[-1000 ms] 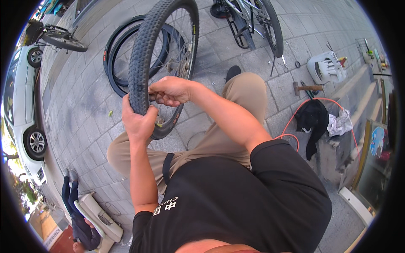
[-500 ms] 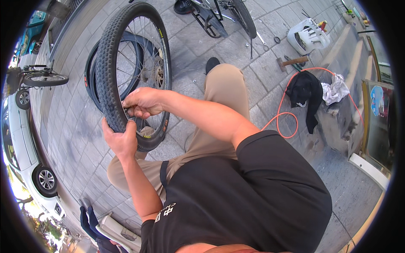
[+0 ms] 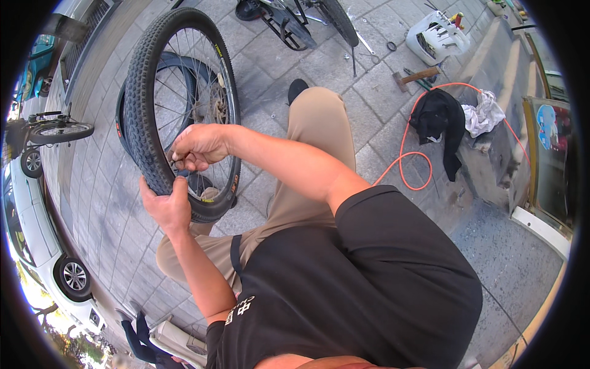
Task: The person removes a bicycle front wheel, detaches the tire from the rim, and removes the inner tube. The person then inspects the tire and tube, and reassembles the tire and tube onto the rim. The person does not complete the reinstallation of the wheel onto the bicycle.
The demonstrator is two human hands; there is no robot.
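A bicycle wheel [image 3: 143,104] with a knobbly black tyre stands upright on the paving in front of me, leaning a little. My left hand [image 3: 167,208] is closed round the tyre at its near lower side, thumb over the rim. Just above that thumb, my right hand [image 3: 200,147] pinches at the inner side of the rim, among the spokes. Whatever lies between the right fingertips is too small and covered to name. Behind the wheel, a loose black tyre [image 3: 120,123] lies on the ground, partly hidden.
A hammer [image 3: 416,78] lies near a white plastic tool basket [image 3: 452,46]. An orange hose [image 3: 401,154] loops beside a black cloth [image 3: 436,114] on the right. Bicycle parts [image 3: 283,24] lie at the far side. Parked vehicles and a bicycle [image 3: 58,131] stand on the left.
The whole view has shifted slightly, so wheel and surroundings sit a little further left. Both hands keep the same places on the wheel, with only slight finger movement.
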